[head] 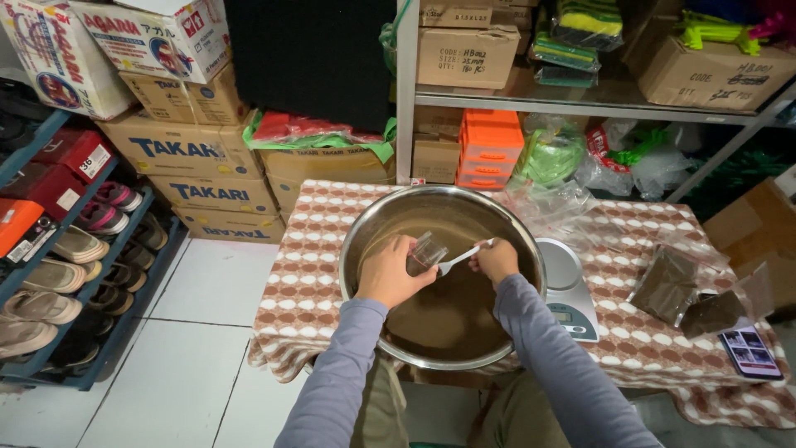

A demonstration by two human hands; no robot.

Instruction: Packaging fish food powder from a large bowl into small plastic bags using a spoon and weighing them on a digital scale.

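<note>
Clear plastic bag (426, 251) pinched in the left hand (393, 272) over a big steel bowl (365, 224) of brown powder, right hand (497, 260) clamped on a white spoon (460, 258) pointing at it, kitchen scale (566, 290) just beside, filled brown packets (666, 284) on the checked tablecloth (307, 282)

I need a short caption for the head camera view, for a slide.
Left hand holds a small clear bag, right hand a white spoon, over a large steel bowl.

Even indoor light from above, fairly bright. Soft glare on steel bowl (365, 224) rim at centre. Edges bend w/ wide-angle distortion; hands slightly blurred.
</note>
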